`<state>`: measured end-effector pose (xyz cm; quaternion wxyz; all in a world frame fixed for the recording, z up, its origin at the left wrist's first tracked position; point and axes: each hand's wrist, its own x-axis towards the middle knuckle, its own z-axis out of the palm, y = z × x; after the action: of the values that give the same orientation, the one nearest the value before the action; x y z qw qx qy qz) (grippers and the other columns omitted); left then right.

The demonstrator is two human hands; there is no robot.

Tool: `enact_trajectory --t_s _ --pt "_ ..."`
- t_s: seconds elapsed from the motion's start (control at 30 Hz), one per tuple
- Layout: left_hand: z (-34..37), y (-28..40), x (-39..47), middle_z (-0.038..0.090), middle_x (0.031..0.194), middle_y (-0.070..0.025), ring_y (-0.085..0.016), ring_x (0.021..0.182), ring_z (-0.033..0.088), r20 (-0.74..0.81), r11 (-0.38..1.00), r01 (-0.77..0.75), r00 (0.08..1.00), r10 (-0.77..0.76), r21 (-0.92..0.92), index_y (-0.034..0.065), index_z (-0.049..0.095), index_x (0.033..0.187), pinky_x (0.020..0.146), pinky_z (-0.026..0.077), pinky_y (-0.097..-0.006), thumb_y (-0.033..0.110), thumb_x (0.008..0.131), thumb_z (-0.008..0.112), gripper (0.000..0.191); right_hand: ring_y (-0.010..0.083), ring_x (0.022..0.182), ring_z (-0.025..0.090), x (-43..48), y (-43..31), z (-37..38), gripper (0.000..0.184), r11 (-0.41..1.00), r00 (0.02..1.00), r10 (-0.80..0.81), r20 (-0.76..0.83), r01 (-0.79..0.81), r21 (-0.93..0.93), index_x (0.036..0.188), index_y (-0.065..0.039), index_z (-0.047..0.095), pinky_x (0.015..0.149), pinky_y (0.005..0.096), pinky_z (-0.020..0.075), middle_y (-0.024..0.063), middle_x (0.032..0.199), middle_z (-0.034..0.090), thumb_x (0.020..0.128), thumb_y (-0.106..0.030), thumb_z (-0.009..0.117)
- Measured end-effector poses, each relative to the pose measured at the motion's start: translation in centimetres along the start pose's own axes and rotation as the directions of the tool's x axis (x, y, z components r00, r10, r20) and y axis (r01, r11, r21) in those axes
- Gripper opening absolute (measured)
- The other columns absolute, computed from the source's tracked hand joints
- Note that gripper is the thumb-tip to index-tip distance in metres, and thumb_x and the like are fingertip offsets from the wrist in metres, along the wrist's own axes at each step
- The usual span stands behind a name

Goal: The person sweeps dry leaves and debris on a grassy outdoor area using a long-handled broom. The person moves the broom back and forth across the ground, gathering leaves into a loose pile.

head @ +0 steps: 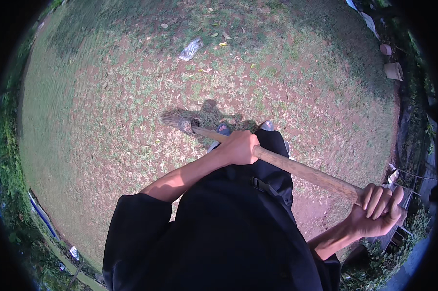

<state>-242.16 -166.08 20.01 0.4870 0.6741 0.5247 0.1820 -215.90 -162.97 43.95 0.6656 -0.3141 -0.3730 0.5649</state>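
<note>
Both my hands grip the wooden handle (pixel 306 171) of a broom that slants across my body. My left hand (pixel 240 147) is closed around the middle of the handle, in front of my thighs. Near the handle's upper end, at the right, my right hand (pixel 379 211) has its fingers curled round the wood. The broom's bristle head (pixel 175 118), made of thin stiff twigs, rests low at the ground to the left of my feet. My sandals (pixel 223 129) show just beyond the handle, beside my shadow.
Patchy grass (pixel 131 91) spreads all around. A crumpled plastic wrapper (pixel 191 49) and fallen leaves (pixel 223 44) lie ahead. A plant pot (pixel 393 71) stands at the right edge by plants. Hedge and a low kerb border the left side.
</note>
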Motion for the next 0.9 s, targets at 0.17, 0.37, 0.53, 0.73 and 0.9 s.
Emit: enact_trajectory --t_s 0.17,0.37,0.53,0.73,0.9 --pt "-2.8 8.0 7.0 0.065 0.069 -0.0231 -0.041 0.071 0.068 0.054 0.986 -0.158 0.986 0.161 -0.051 -0.0005 0.067 0.069 0.070 0.055 -0.0480 0.009 0.069 0.067 0.009 0.0067 0.036 0.029 2.7 -9.2 -1.2 0.016 0.949 0.943 -0.280 0.178 0.300 -0.095 0.076 -0.010 0.043 0.049 0.0188 0.0334 -0.0043 0.042 0.032 0.091 -0.012 0.049" --pt "-2.6 10.3 21.1 0.061 0.065 -0.0204 -0.038 0.067 0.065 -0.156 0.861 -0.496 0.865 0.477 -0.116 0.0007 0.061 0.065 0.063 0.051 -0.0456 0.001 0.066 0.065 0.005 0.0093 0.040 0.039 4.9 -6.1 4.7 0.034 0.707 0.837 -0.506 0.209 0.541 -0.455 0.062 -0.013 0.037 0.047 0.0270 0.0412 -0.0033 0.046 0.036 0.093 -0.021 0.051" --pt "-2.6 0.5 29.4 0.051 0.061 -0.0134 -0.028 0.058 0.050 -0.153 0.864 -0.488 0.870 0.469 -0.127 0.0017 0.046 0.065 0.058 0.040 -0.0362 0.005 0.075 0.064 0.020 0.0159 0.041 0.044 10.4 7.5 5.5 0.032 0.751 0.812 -0.146 0.565 0.463 -0.471 0.070 -0.004 0.041 0.043 0.0308 0.0352 0.0046 0.051 0.045 0.088 -0.011 0.066" --pt "-3.4 -1.5 26.7 0.064 0.069 -0.0149 -0.036 0.072 0.065 -0.122 0.985 -0.166 0.979 0.161 -0.036 0.0091 0.073 0.082 0.074 0.052 -0.0440 0.012 0.069 0.069 0.015 0.0099 0.036 0.032 19.4 4.6 -2.2 0.022 0.984 0.963 -0.131 0.236 0.156 -0.089 0.072 -0.010 0.037 0.041 0.0274 0.0311 -0.0008 0.047 0.037 0.089 -0.010 0.051" --pt "-8.6 5.9 28.2 0.065 0.066 -0.0166 -0.037 0.069 0.066 -0.014 0.974 -0.226 0.974 0.226 0.009 0.0093 0.071 0.071 0.070 0.053 -0.0470 0.015 0.063 0.071 0.010 0.0085 0.036 0.036 24.7 -2.4 -3.5 0.019 0.938 0.934 -0.346 0.087 0.344 0.036 0.073 -0.010 0.039 0.042 0.0254 0.0361 -0.0023 0.047 0.040 0.086 -0.009 0.053"
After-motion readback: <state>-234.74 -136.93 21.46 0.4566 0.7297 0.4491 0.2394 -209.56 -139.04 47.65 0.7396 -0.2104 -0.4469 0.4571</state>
